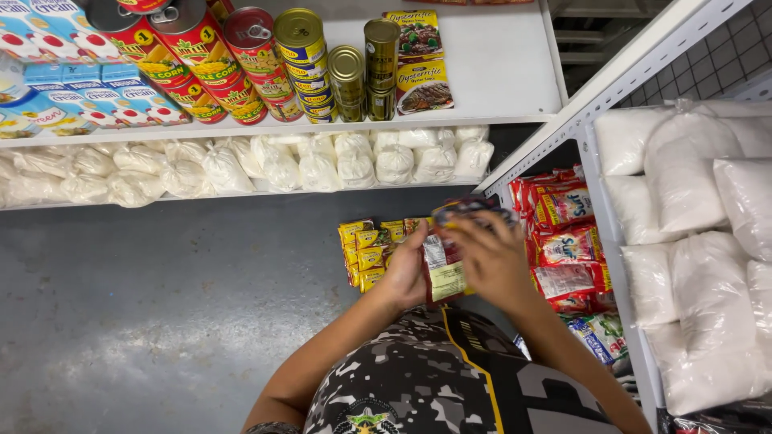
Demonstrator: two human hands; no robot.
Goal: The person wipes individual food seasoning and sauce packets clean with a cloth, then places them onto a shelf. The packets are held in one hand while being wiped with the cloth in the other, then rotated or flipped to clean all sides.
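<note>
Red sachet strip (pixel 441 269) gripped by both hands, left hand (pixel 406 275), right hand (pixel 492 259)

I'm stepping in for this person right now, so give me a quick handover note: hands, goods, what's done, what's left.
Left hand grips a stack of small packets. Right hand rests on top of the same stack. Yellow packets already lie in a row on the floor by the shelf corner. Red packets fill the lower right shelf. The held stack is not yet put down.
</note>
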